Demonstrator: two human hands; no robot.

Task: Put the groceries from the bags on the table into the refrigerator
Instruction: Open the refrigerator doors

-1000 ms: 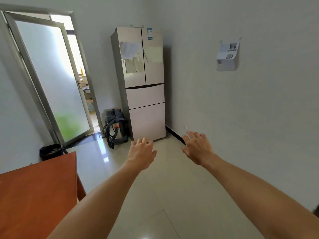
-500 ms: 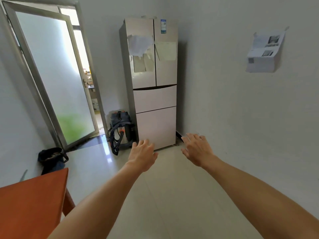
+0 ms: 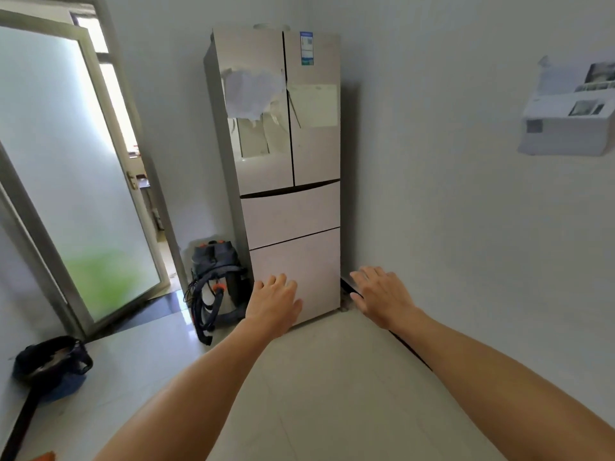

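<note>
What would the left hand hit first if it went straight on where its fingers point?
Probably the bottom drawer front of the tall beige refrigerator; the left hand looks short of it, depth unclear.

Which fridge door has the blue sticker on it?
The upper right door, sticker near its top; the upper left door has torn white paper.

The refrigerator [image 3: 289, 207] is seen closed. The left grip [image 3: 273, 302] is held out before its bottom drawer, the right grip [image 3: 382, 296] beside its lower right corner, fingers relaxed. A vacuum cleaner [image 3: 216, 277] is stood just left of it.
</note>
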